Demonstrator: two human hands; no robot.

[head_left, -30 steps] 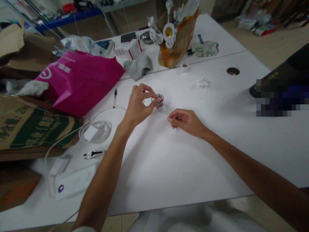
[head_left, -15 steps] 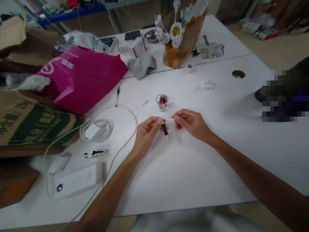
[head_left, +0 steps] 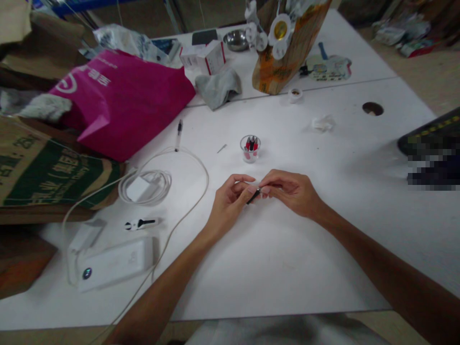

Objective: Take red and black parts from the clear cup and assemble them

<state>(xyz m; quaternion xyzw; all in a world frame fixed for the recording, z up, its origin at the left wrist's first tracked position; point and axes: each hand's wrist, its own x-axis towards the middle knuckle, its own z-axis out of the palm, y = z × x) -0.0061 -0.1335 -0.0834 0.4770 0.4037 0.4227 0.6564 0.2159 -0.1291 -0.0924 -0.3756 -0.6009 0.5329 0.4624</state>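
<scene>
My left hand and my right hand meet above the white table, fingertips together. Between them they pinch a small black clip-like piece; the left fingers hold its lower end, the right fingertips its upper end. Just beyond the hands stands a small clear cup with several red and black pieces upright in it. A thin short pin lies left of the cup.
A white cable loops left of my hands, by a coiled charger and a white power bank. A pink bag, cardboard boxes, a pen, a grey cloth and a tall paper bag stand farther off.
My left hand left the clear cup and came back toward me holding a small black piece. The right hand then closed onto that piece too.
</scene>
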